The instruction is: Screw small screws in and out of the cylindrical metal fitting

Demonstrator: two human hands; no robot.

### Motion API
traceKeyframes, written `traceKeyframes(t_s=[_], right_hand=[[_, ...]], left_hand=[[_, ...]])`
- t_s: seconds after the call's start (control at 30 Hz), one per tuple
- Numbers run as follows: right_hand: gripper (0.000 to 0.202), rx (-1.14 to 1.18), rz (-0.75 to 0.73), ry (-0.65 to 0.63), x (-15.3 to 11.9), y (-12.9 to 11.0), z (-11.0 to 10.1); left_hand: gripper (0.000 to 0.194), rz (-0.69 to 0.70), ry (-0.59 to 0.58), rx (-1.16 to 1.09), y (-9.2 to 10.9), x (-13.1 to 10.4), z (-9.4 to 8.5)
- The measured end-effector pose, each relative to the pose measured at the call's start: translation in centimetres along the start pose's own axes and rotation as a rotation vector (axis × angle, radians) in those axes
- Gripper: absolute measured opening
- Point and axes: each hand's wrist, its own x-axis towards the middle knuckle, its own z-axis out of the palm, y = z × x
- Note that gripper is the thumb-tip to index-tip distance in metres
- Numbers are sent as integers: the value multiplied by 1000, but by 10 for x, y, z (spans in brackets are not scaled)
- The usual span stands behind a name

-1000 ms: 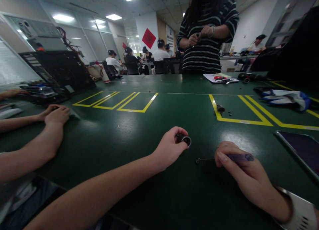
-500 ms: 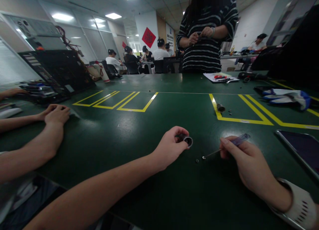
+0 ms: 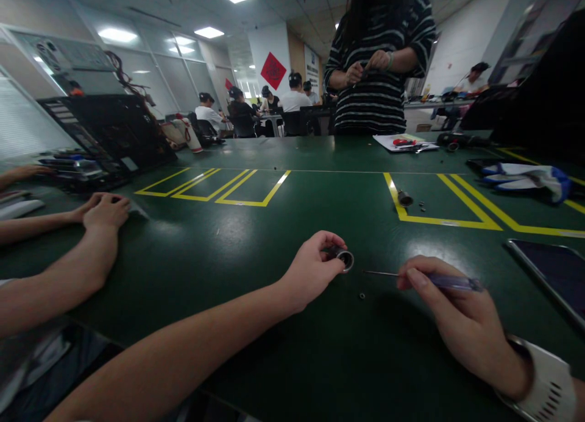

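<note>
My left hand is closed around a small hollow metal cylinder, its round mouth facing right. Pinched in my right hand is a screwdriver with a see-through purplish handle. Its thin shaft points left, and the tip lies a short way right of the cylinder, apart from it. Whether anything sits on the tip is too small to tell. On the green table below the tip lies one tiny ring-like nut.
A similar metal cylinder and tiny parts lie inside a yellow-taped area. At right are a phone and gloves. A co-worker's arms rest at left; a person in stripes stands across the table.
The screwdriver has lifted off the table and its tip has swung left and up toward the cylinder. The tiny part at its tip no longer shows on the table. My left hand stays put.
</note>
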Motion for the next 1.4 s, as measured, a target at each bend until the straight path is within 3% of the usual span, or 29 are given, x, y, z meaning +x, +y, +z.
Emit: traceKeyframes(t_s=[0.2, 0.33, 0.87, 1.4], right_hand=[[19, -50, -324, -140, -9, -8, 1], [27, -157, -439, -201, -9, -11, 5], [25, -303, -491, -203, -5, -16, 6], [22, -370, -568, -182, -5, -17, 8]], left_hand=[[24, 1, 5, -20, 3, -1, 2], [24, 17, 18, -30, 4, 0, 4], [19, 106, -44, 59, -8, 4, 3], [19, 187, -15, 138, -14, 6, 2]])
